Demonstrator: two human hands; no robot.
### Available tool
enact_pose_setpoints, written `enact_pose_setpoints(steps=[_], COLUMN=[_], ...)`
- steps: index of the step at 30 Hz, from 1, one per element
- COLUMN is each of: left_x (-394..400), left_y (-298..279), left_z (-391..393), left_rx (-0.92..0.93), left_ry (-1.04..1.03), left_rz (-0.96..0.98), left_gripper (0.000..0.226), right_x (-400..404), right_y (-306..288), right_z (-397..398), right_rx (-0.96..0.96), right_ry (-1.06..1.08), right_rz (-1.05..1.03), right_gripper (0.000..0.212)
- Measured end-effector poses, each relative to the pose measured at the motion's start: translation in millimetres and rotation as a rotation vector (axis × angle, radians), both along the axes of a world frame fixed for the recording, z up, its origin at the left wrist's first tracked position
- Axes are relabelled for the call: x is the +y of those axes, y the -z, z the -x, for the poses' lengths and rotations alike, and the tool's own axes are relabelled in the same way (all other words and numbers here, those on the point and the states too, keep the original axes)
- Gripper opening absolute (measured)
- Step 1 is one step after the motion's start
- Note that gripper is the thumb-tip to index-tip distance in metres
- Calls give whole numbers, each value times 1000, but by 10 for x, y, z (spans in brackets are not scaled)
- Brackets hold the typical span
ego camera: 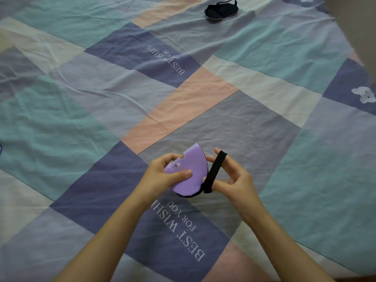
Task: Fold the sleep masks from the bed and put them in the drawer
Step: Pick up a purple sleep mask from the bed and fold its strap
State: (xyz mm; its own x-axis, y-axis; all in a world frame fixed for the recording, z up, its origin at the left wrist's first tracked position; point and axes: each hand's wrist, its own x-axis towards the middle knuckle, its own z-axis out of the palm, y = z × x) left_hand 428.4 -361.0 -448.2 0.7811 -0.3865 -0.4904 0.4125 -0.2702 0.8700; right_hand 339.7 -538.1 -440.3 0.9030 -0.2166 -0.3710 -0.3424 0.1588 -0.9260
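A purple sleep mask [192,168], folded in half, is held just above the bed. My left hand [164,173] grips it with the thumb pressed on its front face. The mask's black elastic strap [215,171] is stretched over the fingers of my right hand [234,176], which sits beside the mask on the right. A second, dark navy sleep mask [221,9] lies unfolded on the bed at the far top, well away from both hands. No drawer is in view.
The bed [101,110] is covered by a patchwork sheet in teal, blue, pink and grey with printed words. A pale surface [358,27] rises at the top right corner beyond the bed's edge.
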Motion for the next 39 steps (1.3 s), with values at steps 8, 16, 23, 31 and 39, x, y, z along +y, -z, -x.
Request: enact_pose_setpoints(steps=[8, 16, 23, 31, 39], left_x=[-57, -133, -153, -161, -22], left_y=[-26, -109, -96, -152, -240], left_z=[20, 165, 233, 263, 278], left_rx=[-118, -68, 216, 76, 144], left_ry=[379, 238, -94, -134, -141], left_rz=[-66, 41, 278, 170, 263], left_gripper=[27, 20, 25, 41, 26], right_x=[56, 4, 59, 232, 361], right_y=[-16, -1, 64, -21, -192], right_z=[28, 12, 87, 246, 205], right_rx=[5, 78, 93, -67, -358], right_ry=[-91, -105, 35, 232, -73], right_rz=[173, 26, -201, -56, 496], right_gripper=[67, 47, 52, 55, 49])
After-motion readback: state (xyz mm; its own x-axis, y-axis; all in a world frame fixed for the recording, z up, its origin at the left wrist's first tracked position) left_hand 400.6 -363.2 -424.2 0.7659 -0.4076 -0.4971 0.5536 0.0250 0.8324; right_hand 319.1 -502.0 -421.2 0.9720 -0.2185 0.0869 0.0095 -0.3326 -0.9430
